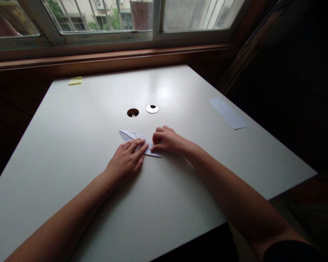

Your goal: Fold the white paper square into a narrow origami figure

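A folded piece of white paper [129,135] with pointed ends lies flat near the middle of the white table [180,189]. My left hand [129,154] rests on it, fingers stretched out and pressing it down, so its centre is partly covered. At the paper's right side is my right hand [165,140], its fingers curled and the thumb touching the edge. Whether that hand pinches the paper or only presses it is hard to make out.
Beyond the paper, a round hole [132,112] opens in the tabletop, beside its silver cover [152,108]. A white paper strip [229,113] lies near the right edge, and a yellow slip [75,81] at the far left corner. A window [104,18] stands behind.
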`<state>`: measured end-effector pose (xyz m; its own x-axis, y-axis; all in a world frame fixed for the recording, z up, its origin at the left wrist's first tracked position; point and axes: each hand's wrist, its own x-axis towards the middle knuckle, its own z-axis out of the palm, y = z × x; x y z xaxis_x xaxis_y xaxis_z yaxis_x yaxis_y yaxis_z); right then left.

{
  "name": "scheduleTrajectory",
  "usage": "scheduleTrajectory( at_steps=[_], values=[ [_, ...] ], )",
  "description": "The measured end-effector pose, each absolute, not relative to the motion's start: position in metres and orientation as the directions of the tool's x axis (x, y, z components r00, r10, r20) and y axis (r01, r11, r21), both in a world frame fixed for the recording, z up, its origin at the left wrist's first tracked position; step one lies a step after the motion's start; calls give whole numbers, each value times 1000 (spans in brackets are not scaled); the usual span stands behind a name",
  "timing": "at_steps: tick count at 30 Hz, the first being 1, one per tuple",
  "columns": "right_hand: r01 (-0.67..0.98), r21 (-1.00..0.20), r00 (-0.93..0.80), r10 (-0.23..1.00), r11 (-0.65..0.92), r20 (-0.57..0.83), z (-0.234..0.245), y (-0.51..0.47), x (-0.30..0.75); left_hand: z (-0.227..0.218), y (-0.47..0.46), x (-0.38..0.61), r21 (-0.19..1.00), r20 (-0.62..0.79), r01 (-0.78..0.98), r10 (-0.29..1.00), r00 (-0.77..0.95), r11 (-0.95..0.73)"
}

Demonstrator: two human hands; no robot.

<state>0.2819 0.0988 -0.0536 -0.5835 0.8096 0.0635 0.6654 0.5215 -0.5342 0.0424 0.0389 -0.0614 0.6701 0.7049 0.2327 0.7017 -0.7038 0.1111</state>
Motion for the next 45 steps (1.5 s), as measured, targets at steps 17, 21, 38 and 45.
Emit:
scheduleTrajectory(
  at_steps=[17, 21, 38, 45],
  values=[
    [647, -502, -682, 730, 574, -42, -44, 95, 290, -60, 37, 42, 79, 218, 726, 723, 656, -683],
    [630, -533, -694, 717, 565, -60, -39, 91, 294, -60, 37, 41, 55, 214, 720, 713, 668, -691],
    [641, -510, -625, 776, 573, 86, -49, 90, 290, -59, 37, 41, 64, 205, 731, 726, 656, -679],
    [648, -503, -622, 778, 572, 84, -54, 94, 288, -60, 38, 40, 94, 207, 722, 723, 659, -685]
  ],
)
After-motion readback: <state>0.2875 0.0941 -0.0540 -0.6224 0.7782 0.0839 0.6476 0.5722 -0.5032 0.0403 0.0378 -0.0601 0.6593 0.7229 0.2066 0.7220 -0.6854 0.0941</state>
